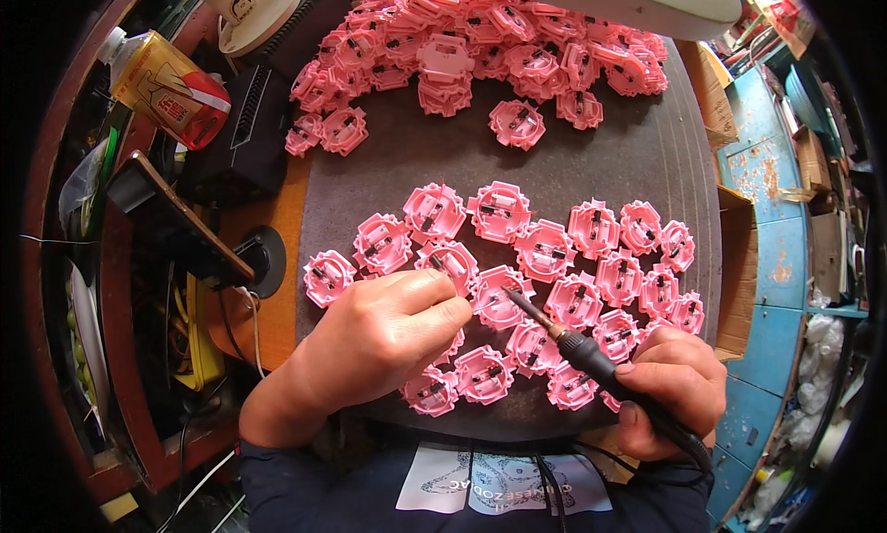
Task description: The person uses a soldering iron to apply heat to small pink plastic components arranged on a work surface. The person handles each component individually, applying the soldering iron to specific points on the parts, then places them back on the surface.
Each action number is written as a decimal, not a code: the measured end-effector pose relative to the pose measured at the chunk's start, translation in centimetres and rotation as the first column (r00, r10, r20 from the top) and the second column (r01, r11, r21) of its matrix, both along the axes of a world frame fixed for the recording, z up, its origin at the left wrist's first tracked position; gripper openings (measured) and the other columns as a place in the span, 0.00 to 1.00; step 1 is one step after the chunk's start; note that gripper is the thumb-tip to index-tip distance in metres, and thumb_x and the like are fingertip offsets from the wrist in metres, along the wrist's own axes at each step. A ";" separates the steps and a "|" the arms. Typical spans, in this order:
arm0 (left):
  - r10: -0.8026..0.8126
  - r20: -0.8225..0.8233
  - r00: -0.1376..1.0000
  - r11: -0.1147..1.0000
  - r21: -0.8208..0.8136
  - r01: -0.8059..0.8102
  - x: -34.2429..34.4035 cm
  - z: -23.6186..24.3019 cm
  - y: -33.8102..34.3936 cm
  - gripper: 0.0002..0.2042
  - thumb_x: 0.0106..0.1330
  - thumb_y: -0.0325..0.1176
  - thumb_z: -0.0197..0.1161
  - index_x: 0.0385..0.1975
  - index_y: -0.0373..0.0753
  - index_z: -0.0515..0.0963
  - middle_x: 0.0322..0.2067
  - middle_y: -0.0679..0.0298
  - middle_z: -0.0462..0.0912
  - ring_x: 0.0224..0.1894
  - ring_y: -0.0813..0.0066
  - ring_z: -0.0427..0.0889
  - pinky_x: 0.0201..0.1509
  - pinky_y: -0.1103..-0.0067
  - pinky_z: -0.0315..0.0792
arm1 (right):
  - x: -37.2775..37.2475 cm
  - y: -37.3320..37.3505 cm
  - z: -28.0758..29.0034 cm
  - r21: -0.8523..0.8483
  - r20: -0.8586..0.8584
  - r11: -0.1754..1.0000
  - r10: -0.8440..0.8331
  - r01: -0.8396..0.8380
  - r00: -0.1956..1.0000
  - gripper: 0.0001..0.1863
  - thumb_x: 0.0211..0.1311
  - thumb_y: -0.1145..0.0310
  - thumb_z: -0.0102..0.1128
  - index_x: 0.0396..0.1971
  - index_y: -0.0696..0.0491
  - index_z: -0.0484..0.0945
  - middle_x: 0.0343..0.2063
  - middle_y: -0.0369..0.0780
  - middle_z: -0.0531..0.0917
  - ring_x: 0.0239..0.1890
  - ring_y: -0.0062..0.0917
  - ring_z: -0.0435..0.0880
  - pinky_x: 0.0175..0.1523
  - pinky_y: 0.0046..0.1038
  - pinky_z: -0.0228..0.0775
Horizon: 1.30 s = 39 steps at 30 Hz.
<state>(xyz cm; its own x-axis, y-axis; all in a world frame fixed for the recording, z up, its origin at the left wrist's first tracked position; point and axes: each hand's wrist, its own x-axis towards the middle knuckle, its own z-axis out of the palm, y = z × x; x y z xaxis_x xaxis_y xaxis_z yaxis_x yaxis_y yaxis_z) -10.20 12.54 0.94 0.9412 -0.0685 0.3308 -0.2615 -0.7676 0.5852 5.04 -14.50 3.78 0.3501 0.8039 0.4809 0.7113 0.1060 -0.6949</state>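
Note:
My right hand point(679, 390) grips the black handle of a soldering iron point(584, 356). Its tip points up and left, reaching a pink plastic housing point(497, 313) in the middle of the board. At the left of that housing, my left hand point(383, 325) is closed in a pinch on a thin wire point(483, 304); whether it is solder or a lead I cannot tell. Around both hands lie several similar pink housings point(544, 251), mostly face up, with small black and white parts inside. My left hand hides some of them.
A heap of pink housings point(445, 57) covers the far end of the dark board point(407, 145). A pale lamp-like bar point(647, 2) overhangs it. To the left stand a drink bottle point(171, 88), a black box point(245, 136) and a phone on a stand point(180, 219). Blue cabinets point(771, 265) flank the right.

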 end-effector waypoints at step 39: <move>-0.010 -0.021 1.000 0.999 0.051 0.011 -0.9 0.3 -1.1 0.11 0.54 0.19 0.74 0.37 0.34 0.83 0.33 0.59 0.83 0.31 0.60 0.85 0.32 0.69 0.78 | 0.2 -1.0 0.1 0.025 0.050 0.999 0.041 -0.042 0.998 0.17 0.43 0.76 0.70 0.38 0.59 0.84 0.21 0.40 0.81 0.16 0.29 0.77 0.23 0.31 0.69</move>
<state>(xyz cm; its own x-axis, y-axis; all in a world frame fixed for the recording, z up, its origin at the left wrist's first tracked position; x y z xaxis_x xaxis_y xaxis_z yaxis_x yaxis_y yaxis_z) -11.05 11.44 1.26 0.9471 -0.0946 0.3068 -0.2577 -0.7938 0.5509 5.24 -15.46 3.84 0.2920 0.8041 0.5178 0.7392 0.1538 -0.6557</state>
